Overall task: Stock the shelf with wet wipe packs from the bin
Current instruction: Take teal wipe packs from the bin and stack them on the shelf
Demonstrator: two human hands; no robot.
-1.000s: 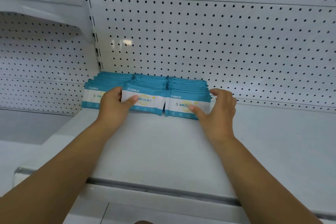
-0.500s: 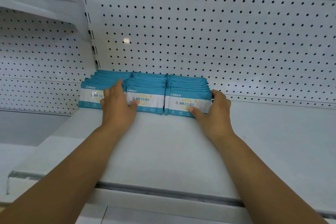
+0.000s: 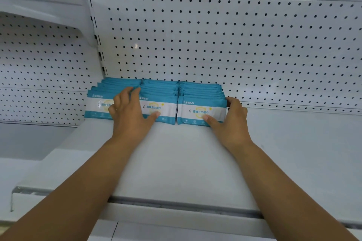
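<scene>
The left hand (image 3: 131, 112) lies nearly flat, fingers spread, pressing the wet wipe packs (image 3: 199, 103). The right hand (image 3: 232, 121) seems to curl round the right row's end. Three rows stand on the shelf (image 3: 176, 162) against the pegboard (image 3: 235, 45).

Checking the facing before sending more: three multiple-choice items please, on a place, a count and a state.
1. Where do the packs sit on the shelf? A front lip. B back, against the pegboard. C hung on pegs.
2. How many rows? A two. B five. C three.
3. The right hand? A grips the right row. B idle. C holds a loose pack.
Key: B, they butt the pegboard; C, three stand side by side; A, it wraps that row's end.
</scene>
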